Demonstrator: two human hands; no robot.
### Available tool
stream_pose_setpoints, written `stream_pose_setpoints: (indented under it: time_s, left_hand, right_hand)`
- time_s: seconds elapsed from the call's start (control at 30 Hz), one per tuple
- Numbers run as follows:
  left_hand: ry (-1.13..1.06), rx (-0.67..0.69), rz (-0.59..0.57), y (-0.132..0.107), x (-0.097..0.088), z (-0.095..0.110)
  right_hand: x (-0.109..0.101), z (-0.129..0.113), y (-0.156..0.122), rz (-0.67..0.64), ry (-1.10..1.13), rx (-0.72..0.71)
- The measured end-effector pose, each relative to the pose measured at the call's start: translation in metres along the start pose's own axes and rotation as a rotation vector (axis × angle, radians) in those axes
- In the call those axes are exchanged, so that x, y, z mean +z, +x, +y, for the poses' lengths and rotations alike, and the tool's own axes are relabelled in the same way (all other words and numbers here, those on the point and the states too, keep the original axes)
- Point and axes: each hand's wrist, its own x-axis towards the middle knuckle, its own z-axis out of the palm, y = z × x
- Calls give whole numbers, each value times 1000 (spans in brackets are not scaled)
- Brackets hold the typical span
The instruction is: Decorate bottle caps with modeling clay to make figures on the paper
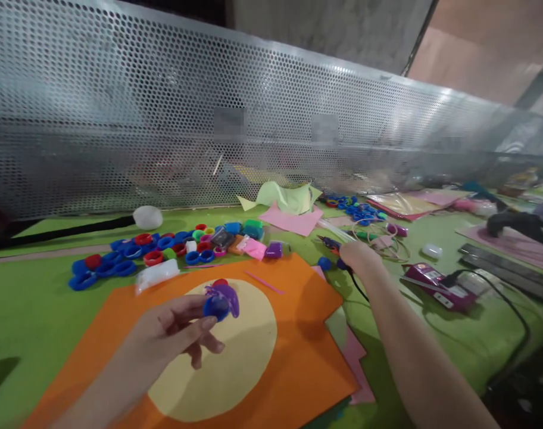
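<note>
My left hand is pinched on a small blue cap topped with purple clay, held above a yellow paper circle on an orange sheet. My right hand reaches out over the green table, its fingers curled round a dark tool with a blue handle and a black cord. What exactly that tool is I cannot make out.
Several blue, red and green rings and clay blocks lie behind the orange sheet. A perforated metal screen walls the back. A purple device with cable, pink and green paper and a black glue gun sit right.
</note>
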Motion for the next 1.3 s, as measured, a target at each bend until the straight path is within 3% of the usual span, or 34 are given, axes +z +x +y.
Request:
stream_pose_setpoints:
  time_s: [0.13, 0.2, 0.27, 0.43, 0.5, 0.57, 0.63, 0.73, 0.97, 1.03, 1.1, 1.17, 1.23, 1.3]
  left_hand:
    - [-77, -113, -119, 3, -7, -3]
    - [-90, -179, -187, 5, -11, -4]
    - [-96, -214, -226, 7, -13, -6]
    - [-236, -209, -258, 4, -11, -10]
    - [-283, -192, -291, 2, -9, -11]
    - [-303, -175, -324, 1, -8, -13]
    - [-310, -168, -347, 1, -8, -14]
    - [-314, -170, -358, 1, -7, -16]
    - [-323, -148, -427, 2, -7, -19]
    - [-270, -148, -467, 3, -11, -14]
    - [-133, -139, -434, 5, -19, -8]
    - [104, -92, -269, 7, -29, 0]
    - [397, 20, -30, 11, -41, 5]
    - [677, 111, 130, 14, -53, 7]
  right_hand:
    - [-12, -11, -18, 47, 106, -29]
    - [-14, -23, -32, 64, 196, -136]
    - [-14, -39, -51, 9, 318, -342]
    - [0, -72, -102, -362, 614, -906]
    - [7, -78, -116, -559, 854, -1104]
    - [14, -80, -124, -733, 1021, -1196]
    - [18, -79, -128, -859, 1093, -1200]
    - [22, -79, -129, -943, 1152, -1165]
    - [26, -82, -132, -903, 1254, -1192]
    - [24, -81, -131, -899, 1267, -1176]
    - [21, -78, -128, -890, 1264, -1124]
    - [16, -76, -124, -801, 1217, -1077]
    - [12, -75, -120, -642, 1122, -1073]
    - [9, -75, -118, -484, 1019, -1088]
